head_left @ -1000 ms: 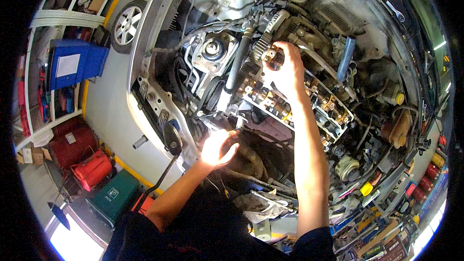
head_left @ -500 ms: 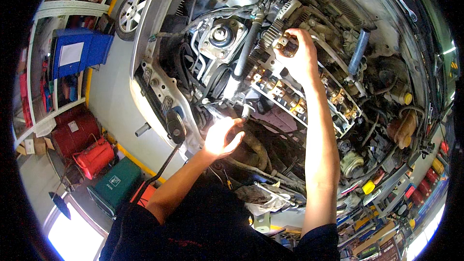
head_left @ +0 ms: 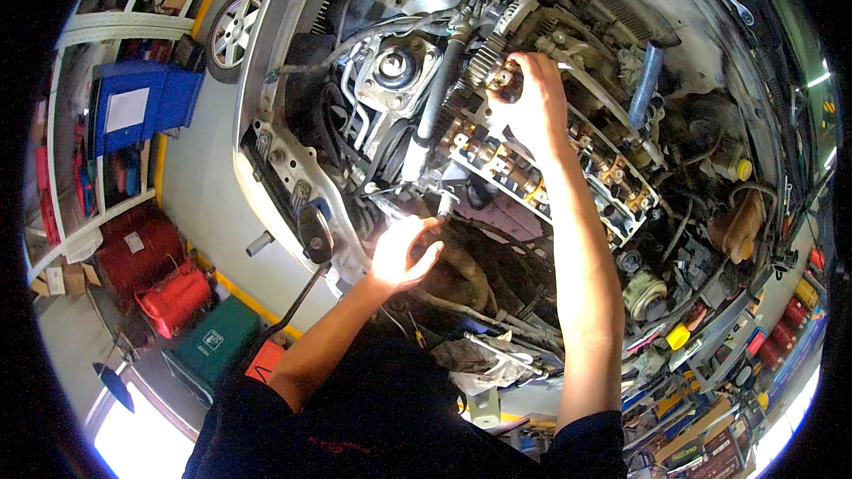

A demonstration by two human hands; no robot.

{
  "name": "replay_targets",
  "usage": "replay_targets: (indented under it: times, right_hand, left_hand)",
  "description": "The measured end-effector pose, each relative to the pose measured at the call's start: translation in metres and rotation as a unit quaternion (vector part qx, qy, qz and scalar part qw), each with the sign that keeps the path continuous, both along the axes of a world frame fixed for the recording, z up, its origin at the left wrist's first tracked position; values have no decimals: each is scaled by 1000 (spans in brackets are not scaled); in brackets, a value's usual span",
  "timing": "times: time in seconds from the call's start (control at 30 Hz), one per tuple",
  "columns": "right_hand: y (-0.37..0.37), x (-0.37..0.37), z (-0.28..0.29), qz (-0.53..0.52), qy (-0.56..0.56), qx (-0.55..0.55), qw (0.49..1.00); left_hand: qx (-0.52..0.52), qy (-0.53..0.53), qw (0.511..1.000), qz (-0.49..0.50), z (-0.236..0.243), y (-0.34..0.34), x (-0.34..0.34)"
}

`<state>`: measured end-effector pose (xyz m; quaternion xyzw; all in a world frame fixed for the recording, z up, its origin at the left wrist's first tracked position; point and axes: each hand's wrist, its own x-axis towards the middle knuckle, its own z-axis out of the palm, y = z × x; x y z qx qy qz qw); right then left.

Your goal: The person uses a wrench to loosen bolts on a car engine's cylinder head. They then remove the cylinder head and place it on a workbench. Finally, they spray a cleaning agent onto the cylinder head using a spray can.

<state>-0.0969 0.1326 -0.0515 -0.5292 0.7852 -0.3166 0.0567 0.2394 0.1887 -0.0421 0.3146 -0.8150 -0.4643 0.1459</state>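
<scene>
Left hand (head_left: 404, 253) unclenched, right hand (head_left: 535, 106) apart, around brown-stained metal part (head_left: 504, 81), grip unclear

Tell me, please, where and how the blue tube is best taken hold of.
Probably the middle of the blue tube, the right hand coming from above and wrapping across its length: it looks straight and round, with its upper face uncovered. Whether it is fixed is unclear.

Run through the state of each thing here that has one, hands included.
Left hand: open, fingers bent; contact unclear.
Right hand: curled around a metal engine part.
Engine top: uncovered, camshafts exposed.
Yellow reservoir cap: in place.
</scene>
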Motion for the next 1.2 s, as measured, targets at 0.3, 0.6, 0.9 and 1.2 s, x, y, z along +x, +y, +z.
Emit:
replay_targets:
  times: [0.3,0.6,0.9,1.2]
  right_hand:
    - [5,-8,3,29,-31,41,998]
    - [-8,-29,29,50,-103,99,988]
    - [-26,-17,44,44,44,199,978]
    - [-22,-19,43,42,76,188,978]
  left_hand:
    - [3,-4,1000,-19,15,6,-7]
    - [20,-8,1000,-6,21,5,-4]
    - [28,-7,1000,5,23,5,-3]
    - [18,-6,1000,5,25,1,1]
